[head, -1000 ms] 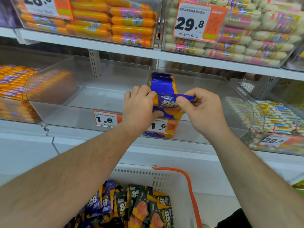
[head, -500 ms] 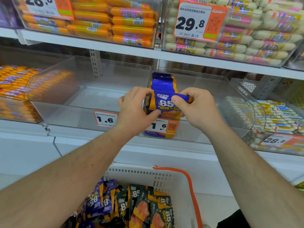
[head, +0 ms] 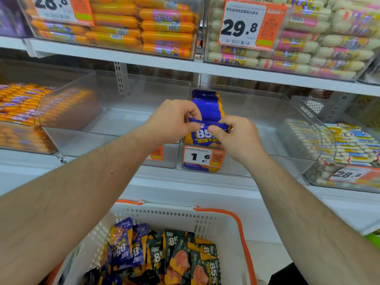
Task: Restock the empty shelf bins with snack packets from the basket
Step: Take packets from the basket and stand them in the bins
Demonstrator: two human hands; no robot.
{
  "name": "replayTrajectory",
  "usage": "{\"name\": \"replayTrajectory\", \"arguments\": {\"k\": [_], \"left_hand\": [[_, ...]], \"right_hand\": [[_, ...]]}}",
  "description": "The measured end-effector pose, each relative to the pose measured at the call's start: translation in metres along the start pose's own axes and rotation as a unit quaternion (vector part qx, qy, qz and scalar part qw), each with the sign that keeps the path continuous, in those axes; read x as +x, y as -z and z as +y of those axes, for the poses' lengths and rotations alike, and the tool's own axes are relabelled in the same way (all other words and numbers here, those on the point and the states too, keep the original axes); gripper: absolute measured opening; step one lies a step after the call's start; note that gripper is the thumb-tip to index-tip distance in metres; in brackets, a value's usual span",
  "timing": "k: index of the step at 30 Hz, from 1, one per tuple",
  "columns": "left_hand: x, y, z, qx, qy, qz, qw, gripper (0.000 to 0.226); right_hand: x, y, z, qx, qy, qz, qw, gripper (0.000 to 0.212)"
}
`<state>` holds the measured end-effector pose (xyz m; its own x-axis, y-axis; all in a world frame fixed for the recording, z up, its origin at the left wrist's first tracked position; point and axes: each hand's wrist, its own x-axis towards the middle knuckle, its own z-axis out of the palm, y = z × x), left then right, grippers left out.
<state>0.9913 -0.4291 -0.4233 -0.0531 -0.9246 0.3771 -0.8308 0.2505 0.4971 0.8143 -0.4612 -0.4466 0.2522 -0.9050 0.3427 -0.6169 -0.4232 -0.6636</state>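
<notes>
A blue and orange snack packet (head: 205,136) marked "85" stands upright at the front of a row of like packets (head: 206,104) in the right clear bin (head: 273,159). My left hand (head: 170,122) pinches its top edge from the left. My right hand (head: 236,136) pinches the same top edge from the right. The left clear bin (head: 115,124) beside it holds nothing. Below, a white basket (head: 164,214) with an orange handle holds several blue and black packets (head: 160,256).
Neighbouring bins hold orange sausages (head: 18,108) at left and white sticks (head: 349,145) at right. The upper shelf (head: 144,60) carries full bins of orange and pale sausages close above my hands. Price tags (head: 197,156) hang on the bin fronts.
Both hands have turned the packet upright and lowered it into the front of the row in the right bin. The view has tilted down slightly, showing more of the basket.
</notes>
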Motion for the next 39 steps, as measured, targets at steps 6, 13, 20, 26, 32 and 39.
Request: {"name": "replayTrajectory", "arguments": {"k": [6,13,20,26,32,39], "left_hand": [[-0.004,0.000,0.002,0.069,-0.011,0.011,0.998,0.007],[-0.007,-0.020,-0.007,0.165,-0.027,0.005,0.986,0.010],[-0.019,-0.041,-0.012,0.160,-0.005,0.095,0.983,0.011],[-0.028,-0.049,-0.021,-0.040,0.046,0.164,0.985,0.043],[-0.023,-0.055,-0.007,0.021,0.152,0.103,0.983,0.037],[-0.023,-0.052,-0.007,0.026,0.181,0.072,0.980,0.039]], "right_hand": [[-0.003,0.003,-0.001,-0.086,0.048,0.027,0.995,0.019],[-0.008,-0.016,0.017,-0.099,0.013,0.044,0.994,0.015],[-0.008,-0.017,0.019,-0.088,0.005,0.024,0.996,0.007],[0.017,0.008,0.014,0.089,-0.216,0.006,0.972,0.081],[0.022,-0.010,0.009,0.020,-0.208,-0.196,0.958,0.100],[0.013,-0.003,0.008,0.071,-0.219,-0.204,0.951,0.090]]}}
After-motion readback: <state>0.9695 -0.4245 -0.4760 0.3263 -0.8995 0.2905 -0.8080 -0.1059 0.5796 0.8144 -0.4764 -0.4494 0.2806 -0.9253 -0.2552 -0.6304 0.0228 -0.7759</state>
